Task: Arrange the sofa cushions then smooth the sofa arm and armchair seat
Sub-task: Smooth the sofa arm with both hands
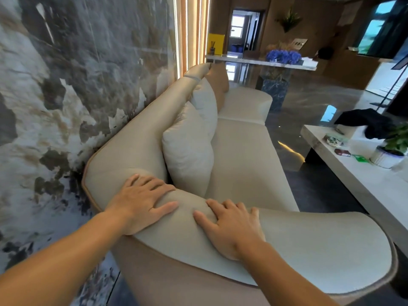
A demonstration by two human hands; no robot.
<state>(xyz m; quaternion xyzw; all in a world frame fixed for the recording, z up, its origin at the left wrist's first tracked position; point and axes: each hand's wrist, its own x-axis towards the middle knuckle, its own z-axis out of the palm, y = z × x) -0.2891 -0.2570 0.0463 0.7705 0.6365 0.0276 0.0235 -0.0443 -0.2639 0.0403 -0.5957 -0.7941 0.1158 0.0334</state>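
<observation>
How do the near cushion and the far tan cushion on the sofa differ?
The near cushion is cream; the far cushion is tan. The near one shows a full, puffy face, while the far one is mostly hidden behind a second cream cushion. The near one sits close to the hands' end; the far one at the opposite end. Both lean against the sofa back.

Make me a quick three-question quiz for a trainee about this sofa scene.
1. True or false: both hands lie flat on the sofa arm.
2. Which cushion is nearest the left hand? A: cream cushion; B: tan cushion.
3. Fill in: the potted plant stands on the ___.

Key
1. True; the right hand rests there too.
2. A.
3. Coffee table.
</observation>
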